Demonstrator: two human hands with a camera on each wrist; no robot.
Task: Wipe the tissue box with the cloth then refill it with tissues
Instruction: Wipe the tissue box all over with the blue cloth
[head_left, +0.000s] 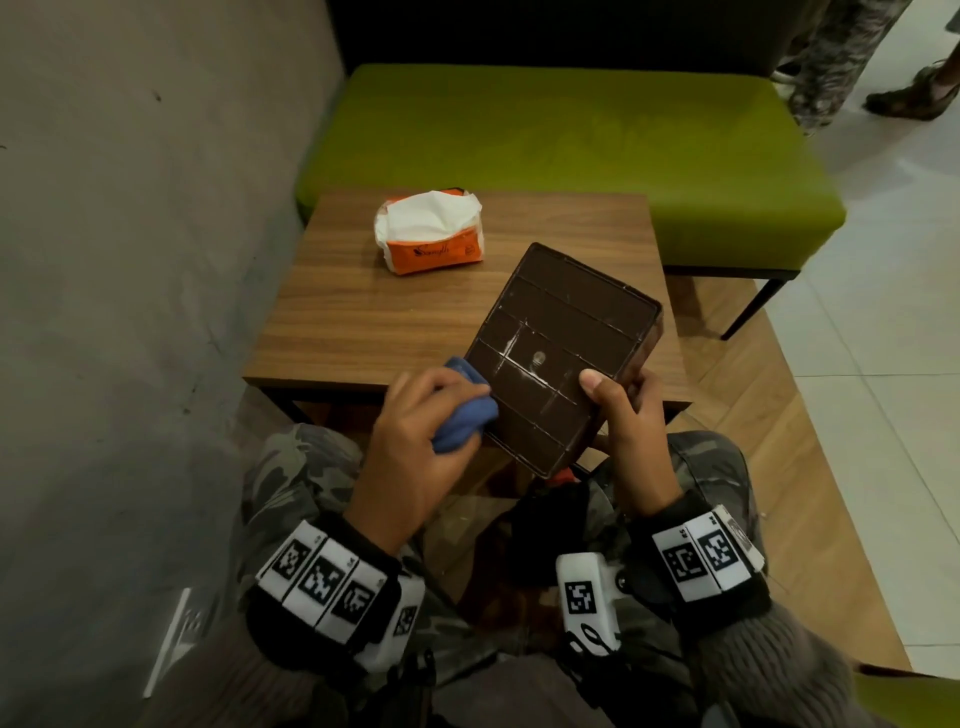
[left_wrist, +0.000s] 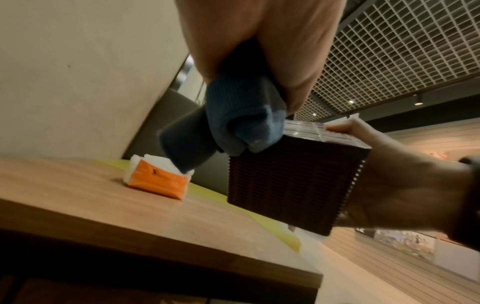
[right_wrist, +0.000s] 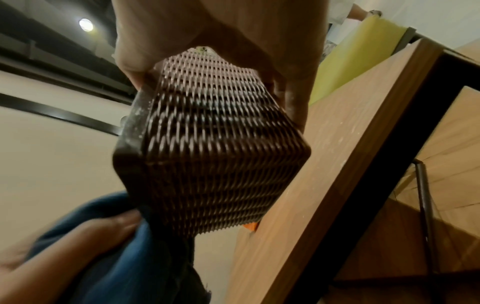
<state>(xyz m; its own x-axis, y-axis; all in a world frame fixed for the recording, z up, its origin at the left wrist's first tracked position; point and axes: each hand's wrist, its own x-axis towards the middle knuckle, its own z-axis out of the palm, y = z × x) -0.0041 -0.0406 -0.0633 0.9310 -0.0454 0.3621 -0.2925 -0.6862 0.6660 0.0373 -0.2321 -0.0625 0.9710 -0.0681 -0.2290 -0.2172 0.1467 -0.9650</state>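
**Cloth against the edge of the upturned tissue box**

The right hand (head_left: 626, 436) grips the dark brown tissue box (head_left: 563, 353) at its near right corner: the thumb lies flat on the smooth ribbed face that points up at the head camera, and the other fingers curl round the woven-textured side beneath. The box is held tilted above the near edge of the wooden table (head_left: 363, 312), clear of its top. Pale scuffs and a small round mark show on the upturned face just beyond the thumb tip.

The left hand (head_left: 415, 441) is closed round a bunched blue cloth (head_left: 462, 410), fingers curled over it, so that the wad bulges out past the fingertips. In the left wrist view the cloth (left_wrist: 241, 125) touches the top left edge of the box (left_wrist: 291, 185), directly opposite the right hand's (left_wrist: 405, 176) grip.

Well beyond both sets of fingers, towards the far left of the table, lies an orange pack of tissues (head_left: 431, 231), torn open with white sheets showing. Behind the table stands a green bench (head_left: 571, 140).
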